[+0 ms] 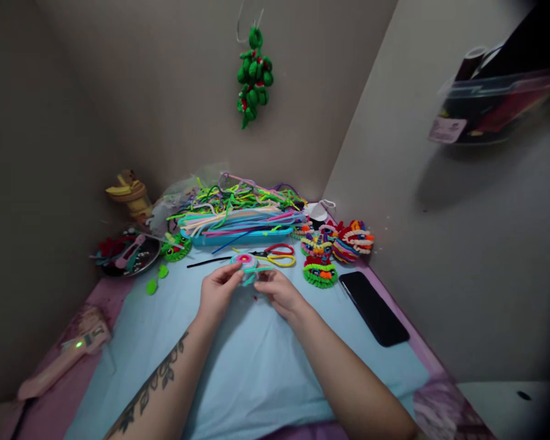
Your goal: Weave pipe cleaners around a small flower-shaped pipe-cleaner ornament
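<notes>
Blue cloth [266, 366] below grey walls [178, 91]; left grip [217, 288] pinches pink-centred coil [244, 260], right grip [279, 291] teal strand [264, 269].

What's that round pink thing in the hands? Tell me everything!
The round pink and pastel disc looks coiled from fuzzy strips around a bright pink middle. Mint green strands show at its near side. It is held over light blue cloth, exact tilt unclear. The left hand pinches its near left edge; the right hand is at the strands, grip unclear.

Purple counter [63, 400] under a pale blue cloth [256, 366]
Blue tray [238, 239], scissors [264, 253] and black phone [374, 308] lie on the cloth; a pink glue gun [66, 357] rests on the left margin.
</notes>
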A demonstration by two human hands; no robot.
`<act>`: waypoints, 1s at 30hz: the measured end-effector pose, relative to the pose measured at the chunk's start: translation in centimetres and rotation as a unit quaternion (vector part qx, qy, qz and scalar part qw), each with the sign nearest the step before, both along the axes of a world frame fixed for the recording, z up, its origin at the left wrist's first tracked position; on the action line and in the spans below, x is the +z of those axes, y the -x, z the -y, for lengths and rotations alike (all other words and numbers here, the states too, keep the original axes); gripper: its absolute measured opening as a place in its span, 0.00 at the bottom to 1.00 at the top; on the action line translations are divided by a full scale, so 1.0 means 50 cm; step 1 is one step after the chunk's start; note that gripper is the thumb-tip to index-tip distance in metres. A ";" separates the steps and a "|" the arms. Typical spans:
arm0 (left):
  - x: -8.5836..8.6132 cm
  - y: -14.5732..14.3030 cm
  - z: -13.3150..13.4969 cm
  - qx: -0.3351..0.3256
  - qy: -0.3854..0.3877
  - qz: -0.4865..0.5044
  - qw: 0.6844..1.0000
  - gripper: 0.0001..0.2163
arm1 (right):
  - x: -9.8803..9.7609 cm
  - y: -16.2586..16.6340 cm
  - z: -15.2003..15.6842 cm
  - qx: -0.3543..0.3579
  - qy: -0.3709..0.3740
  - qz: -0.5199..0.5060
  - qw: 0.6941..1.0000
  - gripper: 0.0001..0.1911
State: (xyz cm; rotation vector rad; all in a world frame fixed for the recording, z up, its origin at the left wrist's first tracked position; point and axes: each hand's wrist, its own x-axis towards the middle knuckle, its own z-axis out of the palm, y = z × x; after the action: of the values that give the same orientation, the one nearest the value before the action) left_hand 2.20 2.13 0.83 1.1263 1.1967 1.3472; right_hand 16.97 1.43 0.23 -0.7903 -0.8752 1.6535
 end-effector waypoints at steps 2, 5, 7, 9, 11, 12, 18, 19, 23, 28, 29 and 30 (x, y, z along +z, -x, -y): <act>-0.004 -0.003 0.001 -0.003 -0.009 -0.008 1.000 0.16 | 0.002 0.007 0.004 0.016 -0.019 0.017 1.000 0.18; -0.008 -0.008 0.003 -0.014 -0.017 -0.030 0.999 0.15 | -0.001 0.019 0.005 -0.017 -0.028 0.025 0.999 0.18; -0.008 -0.011 0.006 -0.008 -0.022 -0.044 0.999 0.14 | -0.003 0.025 0.005 -0.043 -0.038 0.020 0.998 0.16; -0.006 -0.012 0.008 0.002 -0.026 -0.049 0.998 0.14 | -0.005 0.029 0.007 -0.073 -0.040 0.025 0.996 0.15; -0.004 -0.012 0.010 0.010 -0.025 -0.042 0.999 0.15 | -0.007 0.031 0.009 -0.115 -0.051 0.048 0.991 0.17; -0.004 -0.011 0.010 0.013 -0.023 -0.036 0.999 0.15 | -0.008 0.032 0.011 -0.139 -0.061 0.067 0.986 0.18; -0.009 -0.007 0.007 0.029 -0.018 -0.022 0.999 0.16 | -0.010 0.025 0.014 -0.295 -0.067 0.197 0.933 0.14; -0.009 -0.007 0.006 0.032 -0.019 -0.022 0.999 0.16 | -0.010 0.024 0.015 -0.298 -0.074 0.208 0.929 0.11; -0.006 -0.006 0.005 0.050 -0.031 -0.035 0.998 0.15 | -0.003 0.030 0.028 -0.228 -0.160 0.219 0.935 0.06; 0.002 -0.004 0.002 0.068 -0.024 -0.016 0.997 0.15 | 0.021 0.035 0.054 0.063 -0.329 0.249 0.909 0.05; 0.003 -0.004 0.002 0.072 -0.018 -0.011 0.997 0.15 | 0.024 0.032 0.055 0.090 -0.337 0.257 0.901 0.05; 0.003 -0.003 0.001 0.075 -0.015 -0.004 0.997 0.16 | 0.027 0.028 0.054 0.097 -0.334 0.257 0.902 0.05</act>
State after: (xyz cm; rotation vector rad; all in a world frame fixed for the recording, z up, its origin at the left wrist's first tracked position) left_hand 2.37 2.10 1.00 1.0816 1.2923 1.4777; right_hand 15.57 -1.29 1.57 -0.6600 -1.8224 1.1695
